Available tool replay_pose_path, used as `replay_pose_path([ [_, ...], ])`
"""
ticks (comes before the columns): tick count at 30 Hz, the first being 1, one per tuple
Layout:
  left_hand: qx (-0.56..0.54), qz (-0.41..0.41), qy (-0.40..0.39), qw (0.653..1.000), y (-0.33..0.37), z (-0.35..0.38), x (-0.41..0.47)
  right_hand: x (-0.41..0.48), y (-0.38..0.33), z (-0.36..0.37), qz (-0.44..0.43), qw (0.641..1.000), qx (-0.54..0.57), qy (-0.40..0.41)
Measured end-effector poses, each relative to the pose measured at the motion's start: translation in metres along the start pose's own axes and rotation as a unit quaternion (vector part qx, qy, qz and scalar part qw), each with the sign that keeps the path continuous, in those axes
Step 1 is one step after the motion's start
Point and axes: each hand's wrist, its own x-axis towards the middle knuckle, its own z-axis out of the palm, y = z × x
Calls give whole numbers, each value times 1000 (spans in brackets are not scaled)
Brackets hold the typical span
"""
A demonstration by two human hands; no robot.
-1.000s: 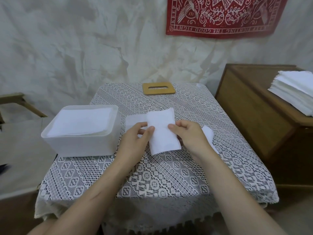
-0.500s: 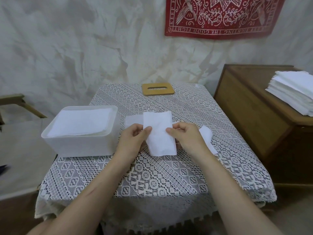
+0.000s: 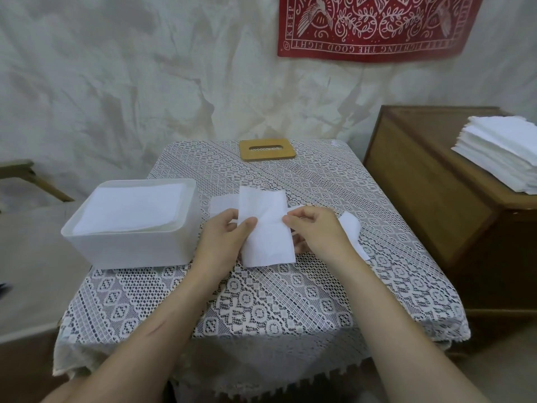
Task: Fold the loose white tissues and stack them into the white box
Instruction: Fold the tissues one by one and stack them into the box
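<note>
Two hands pinch one white tissue (image 3: 266, 237) by its side edges at centre: left hand (image 3: 220, 242), right hand (image 3: 316, 234). One white box (image 3: 130, 248) holding folded tissues sits at nine o'clock. One red banner (image 3: 374, 24) at one o'clock reads, inverted, "THE GOOD FIGHT".

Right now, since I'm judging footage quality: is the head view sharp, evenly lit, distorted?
Head view: soft even light, no glare; tissue, left hand and right hand sharp; wide-angle bending at the cabinet; stack inside the white box washes out.
</note>
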Motion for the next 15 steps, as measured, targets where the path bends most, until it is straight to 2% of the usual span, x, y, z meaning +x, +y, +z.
replay_pose_path([
  [3, 19, 7, 15, 1000, 1, -5, -2, 1, 2, -4, -1, 999, -31, 24],
  [6, 35, -1, 15, 999, -1, -9, -1, 2, 6, -12, -28, 979, -185, 79],
  [10, 34, -4, 16, 999, 0, -7, -1, 2, 5, -12, -27, 936, -347, 52],
  [15, 26, -5, 13, 1000, -1, -9, 1, 9, 5, -10, -12, 919, -390, 51],
])
